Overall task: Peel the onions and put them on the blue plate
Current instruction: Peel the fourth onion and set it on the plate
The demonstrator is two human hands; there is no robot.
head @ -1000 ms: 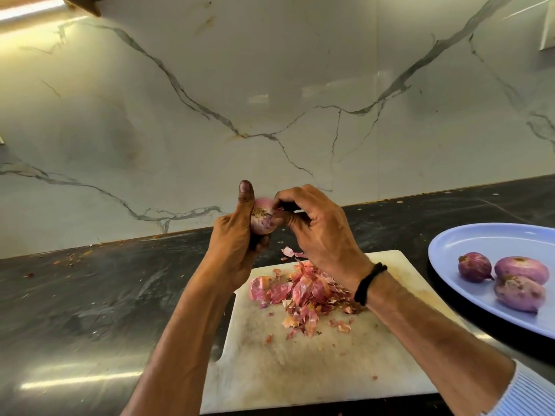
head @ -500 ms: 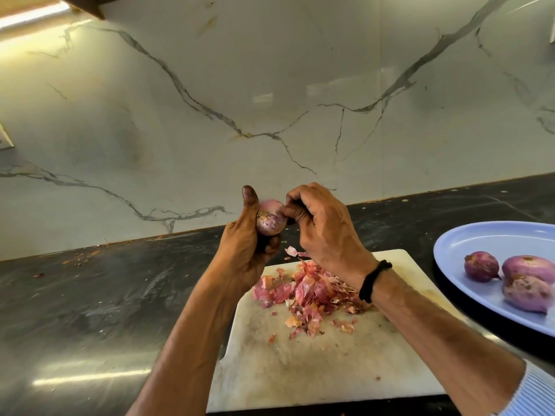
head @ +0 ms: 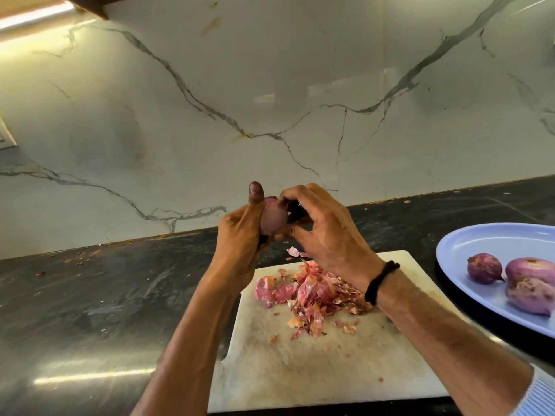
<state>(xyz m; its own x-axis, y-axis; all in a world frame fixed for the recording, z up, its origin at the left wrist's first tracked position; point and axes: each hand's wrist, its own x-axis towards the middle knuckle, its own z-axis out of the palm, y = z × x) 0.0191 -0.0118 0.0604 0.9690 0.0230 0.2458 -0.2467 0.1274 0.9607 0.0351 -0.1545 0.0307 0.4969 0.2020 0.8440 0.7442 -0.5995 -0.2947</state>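
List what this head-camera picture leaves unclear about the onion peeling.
- Head view: how much skin remains on the onion; the left hand and right hand cover most of it.
- Head view: what the dark object is; the right hand closes round it.
- Head view: how many onions lie on the blue plate; the right edge cuts it off.

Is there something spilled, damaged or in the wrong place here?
A few scraps lie scattered on the dark counter near the wall, away from the peel pile on the cutting board. Nothing else stands out.

Blue plate (head: 486, 241) partly beyond right edge
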